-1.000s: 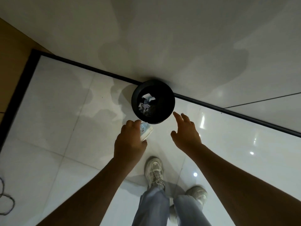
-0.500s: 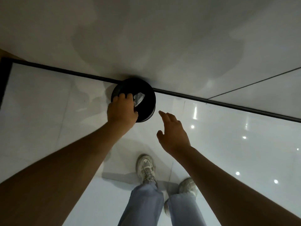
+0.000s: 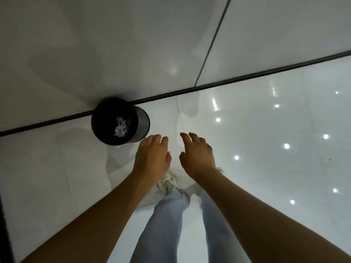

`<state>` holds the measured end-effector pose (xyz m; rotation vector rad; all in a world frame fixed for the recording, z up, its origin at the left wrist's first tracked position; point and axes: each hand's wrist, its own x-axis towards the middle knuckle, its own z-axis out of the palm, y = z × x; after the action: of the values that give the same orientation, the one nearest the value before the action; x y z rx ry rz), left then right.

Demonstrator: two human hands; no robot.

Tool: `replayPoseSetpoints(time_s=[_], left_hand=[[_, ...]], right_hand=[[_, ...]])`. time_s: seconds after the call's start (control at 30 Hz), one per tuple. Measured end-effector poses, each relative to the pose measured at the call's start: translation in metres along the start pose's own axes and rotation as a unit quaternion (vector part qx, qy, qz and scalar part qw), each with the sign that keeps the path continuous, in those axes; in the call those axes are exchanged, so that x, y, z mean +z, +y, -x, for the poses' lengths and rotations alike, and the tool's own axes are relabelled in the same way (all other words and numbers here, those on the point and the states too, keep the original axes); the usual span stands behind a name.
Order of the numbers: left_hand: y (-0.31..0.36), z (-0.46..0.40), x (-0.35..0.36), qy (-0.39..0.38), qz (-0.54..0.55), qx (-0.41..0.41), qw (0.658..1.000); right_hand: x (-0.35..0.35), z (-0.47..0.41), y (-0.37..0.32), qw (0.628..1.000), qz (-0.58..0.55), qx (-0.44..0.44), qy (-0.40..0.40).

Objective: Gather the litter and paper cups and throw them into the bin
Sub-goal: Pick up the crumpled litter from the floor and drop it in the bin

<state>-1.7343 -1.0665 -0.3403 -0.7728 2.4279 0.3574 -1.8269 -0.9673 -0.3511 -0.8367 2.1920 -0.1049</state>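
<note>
**Both hands are hanging empty beside the bin**

The round black wire-mesh bin (image 3: 120, 121) is standing at the middle left of the frame, against the dark strip where the glossy white tiled floor (image 3: 266, 149) is meeting the wall. Inside it, pale crumpled pieces of paper litter (image 3: 120, 128) are lying at the bottom. No paper cup is showing anywhere in the frame, so I cannot tell whether more remains to gather.

The left hand (image 3: 152, 158) is hovering at the centre of the frame, just to the lower right of the bin's rim, not touching it. Its fingers (image 3: 154, 139) are relaxed, slightly bent and close together, holding nothing. The right hand (image 3: 197, 156) is floating beside it, further right and well apart from the bin, with fingers (image 3: 187, 136) loosely spread and also holding nothing.

In my judgement the throwing step is finishing here. To do it well, the person is needing to check that nothing has landed outside the rim, then to look around the floor for any remaining cup before leaving the bin.
</note>
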Motion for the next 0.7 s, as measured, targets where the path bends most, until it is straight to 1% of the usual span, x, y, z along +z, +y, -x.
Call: replayPoseSetpoints(time_s=[0.13,0.23,0.33,0.43,0.6,0.7], left_hand=[[0.072,0.006,-0.001,-0.022,-0.044,0.087,0.995],[0.123,0.015,0.005,-0.047,-0.082,0.152,0.984],[0.172,0.026,0.011,-0.043,-0.108,0.219,0.969],[0.217,0.035,0.019,-0.04,-0.118,0.238,0.963],[0.287,0.045,0.034,-0.078,-0.158,0.259,0.95],[0.333,0.052,0.039,-0.08,-0.186,0.282,0.938]], right_hand=[[-0.011,0.04,0.059,0.995,-0.059,0.065,0.036],[-0.01,0.069,0.105,0.985,-0.103,0.123,0.062],[-0.003,0.097,0.15,0.972,-0.138,0.179,0.071],[0.005,0.12,0.187,0.953,-0.183,0.226,0.08],[0.016,0.165,0.245,0.925,-0.243,0.278,0.091],[0.019,0.193,0.286,0.906,-0.273,0.308,0.095]])
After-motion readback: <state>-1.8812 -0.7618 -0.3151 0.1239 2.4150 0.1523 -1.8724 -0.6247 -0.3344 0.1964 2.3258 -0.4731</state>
